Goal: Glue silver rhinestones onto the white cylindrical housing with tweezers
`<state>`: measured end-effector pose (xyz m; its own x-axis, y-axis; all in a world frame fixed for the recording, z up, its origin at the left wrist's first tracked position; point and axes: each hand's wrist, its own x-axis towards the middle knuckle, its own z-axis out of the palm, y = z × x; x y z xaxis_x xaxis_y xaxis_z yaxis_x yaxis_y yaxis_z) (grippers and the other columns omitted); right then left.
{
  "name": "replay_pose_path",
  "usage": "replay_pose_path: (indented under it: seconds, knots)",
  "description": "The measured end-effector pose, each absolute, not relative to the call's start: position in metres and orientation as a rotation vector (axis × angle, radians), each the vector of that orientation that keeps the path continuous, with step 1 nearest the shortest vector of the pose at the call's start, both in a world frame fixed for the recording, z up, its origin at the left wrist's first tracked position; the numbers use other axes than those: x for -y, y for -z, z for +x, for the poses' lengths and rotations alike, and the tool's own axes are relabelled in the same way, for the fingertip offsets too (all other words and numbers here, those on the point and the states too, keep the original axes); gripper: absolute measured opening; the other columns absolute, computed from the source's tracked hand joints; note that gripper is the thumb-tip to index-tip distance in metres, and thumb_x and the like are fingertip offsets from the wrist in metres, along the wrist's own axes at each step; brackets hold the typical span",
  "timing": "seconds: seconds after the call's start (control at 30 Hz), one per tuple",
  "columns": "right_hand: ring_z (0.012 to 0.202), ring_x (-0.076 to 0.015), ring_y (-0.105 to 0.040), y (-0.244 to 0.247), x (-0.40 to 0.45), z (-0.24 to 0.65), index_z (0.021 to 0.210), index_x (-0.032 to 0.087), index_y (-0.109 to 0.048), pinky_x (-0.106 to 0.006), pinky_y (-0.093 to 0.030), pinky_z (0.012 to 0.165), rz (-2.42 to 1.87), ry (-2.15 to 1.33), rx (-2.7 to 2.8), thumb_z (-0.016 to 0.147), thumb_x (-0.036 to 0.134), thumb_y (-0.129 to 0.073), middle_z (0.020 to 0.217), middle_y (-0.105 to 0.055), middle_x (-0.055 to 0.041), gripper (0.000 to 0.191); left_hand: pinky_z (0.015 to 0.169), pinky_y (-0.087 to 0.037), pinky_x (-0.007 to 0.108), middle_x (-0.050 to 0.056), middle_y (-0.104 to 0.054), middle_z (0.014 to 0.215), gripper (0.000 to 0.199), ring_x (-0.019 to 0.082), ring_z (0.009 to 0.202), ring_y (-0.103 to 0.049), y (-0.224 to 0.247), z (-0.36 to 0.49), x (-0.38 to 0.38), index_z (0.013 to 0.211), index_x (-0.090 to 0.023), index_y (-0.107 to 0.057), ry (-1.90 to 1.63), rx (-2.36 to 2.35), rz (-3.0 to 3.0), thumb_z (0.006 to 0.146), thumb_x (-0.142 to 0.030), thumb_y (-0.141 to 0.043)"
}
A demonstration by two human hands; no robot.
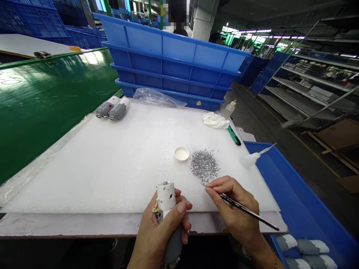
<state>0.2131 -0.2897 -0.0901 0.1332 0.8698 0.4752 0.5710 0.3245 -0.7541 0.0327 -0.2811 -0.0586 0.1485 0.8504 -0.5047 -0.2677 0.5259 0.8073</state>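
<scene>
My left hand (165, 224) is wrapped round a white and grey cylindrical part (166, 196), held upright at the table's front edge. Small bits dot its white upper end, and a yellowish piece sticks out at its left side. Between the fingertips of my right hand (235, 209) is a thin dark pen-like tool (249, 211), its tip pointing left, just below a heap of tiny silver pieces (204, 165). Left of that heap stands a small round white dish (181, 154) with pale contents. What the tiny pieces are is too small to tell.
Two similar cylinders (112, 108) lie at the back left. Stacked blue crates (171, 63) stand behind the foam-covered table (92, 164). At right are a white cloth (215, 120), a green cutter (233, 135), a needle-tipped bottle (251, 159) and a blue bin (297, 198) holding more cylinders.
</scene>
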Motion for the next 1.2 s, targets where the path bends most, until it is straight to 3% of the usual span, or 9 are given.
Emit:
replay_pose_path:
  seconds: [0.6, 0.93, 1.2]
  knots:
    - [0.075, -0.0089, -0.067, 0.1, 0.283, 0.215, 0.081, 0.021, -0.058, -0.019, -0.052, 0.068, -1.406, -0.329, 1.553, 0.09, 0.012, -0.065, 0.082, -0.068, 0.0013, 0.015, 0.048, -0.048, 0.02, -0.001, -0.069, 0.077, 0.029, 0.009, 0.05, -0.055, 0.062, 0.033, 0.281, 0.1, -0.021, -0.058, -0.885, -1.166, 0.636, 0.082, -0.038, -0.073]
    - [0.074, -0.0121, -0.069, 0.082, 0.289, 0.21, 0.079, 0.022, -0.06, -0.022, -0.054, 0.066, -1.36, -0.386, 1.525, 0.088, 0.015, -0.068, 0.082, -0.071, 0.0003, 0.014, 0.045, -0.042, 0.02, -0.002, -0.067, 0.073, 0.024, 0.009, 0.048, -0.053, 0.055, 0.043, 0.275, 0.094, -0.021, -0.059, -0.913, -1.208, 0.857, 0.083, -0.039, -0.07]
    - [0.069, -0.0102, -0.068, 0.061, 0.295, 0.206, 0.083, 0.023, -0.059, -0.02, -0.052, 0.059, -1.219, -0.587, 1.581, 0.088, 0.013, -0.069, 0.084, -0.071, 0.0021, 0.015, 0.053, -0.044, 0.021, -0.005, -0.058, 0.051, 0.023, 0.012, 0.053, -0.052, 0.045, 0.043, 0.268, 0.095, -0.022, -0.055, -0.815, -1.051, 0.838, 0.088, -0.041, -0.065]
